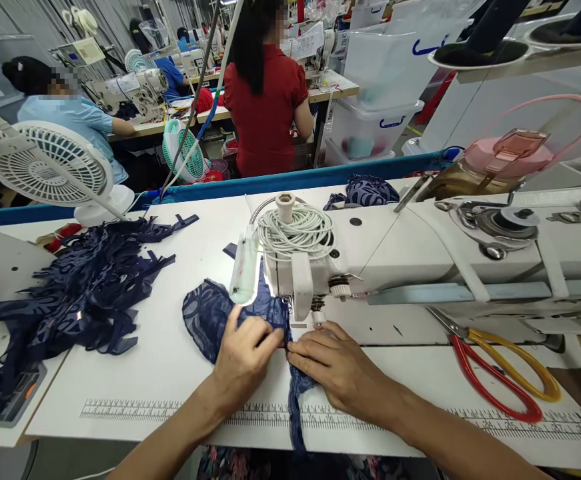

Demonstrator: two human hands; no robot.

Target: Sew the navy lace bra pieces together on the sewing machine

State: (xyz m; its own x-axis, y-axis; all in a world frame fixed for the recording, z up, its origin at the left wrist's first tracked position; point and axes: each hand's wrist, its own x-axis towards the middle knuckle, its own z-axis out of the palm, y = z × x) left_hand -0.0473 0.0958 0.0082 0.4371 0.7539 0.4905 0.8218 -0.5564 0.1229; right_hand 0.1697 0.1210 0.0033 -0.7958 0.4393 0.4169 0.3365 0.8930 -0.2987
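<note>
A navy lace fabric piece (207, 313) lies under the head of a white sewing machine (370, 247). My left hand (247, 353) rests on this piece left of the needle area, its thumb and fingers closed on the cloth. Just right of the presser foot, my right hand (335, 367) holds the edge of the lace, fingers together, thumb hidden. From between my hands a narrow lace strip (296, 413) runs down over the table's front edge. A small lamp (243, 270) hangs beside the machine head, above my left hand.
Scissors (505, 373) with red and yellow handles lie right of my right hand. A heap of navy lace pieces (85, 287) covers the left side. A printed ruler (135, 408) runs along the front edge. Behind stand a white fan (55, 163) and a person in red (267, 100).
</note>
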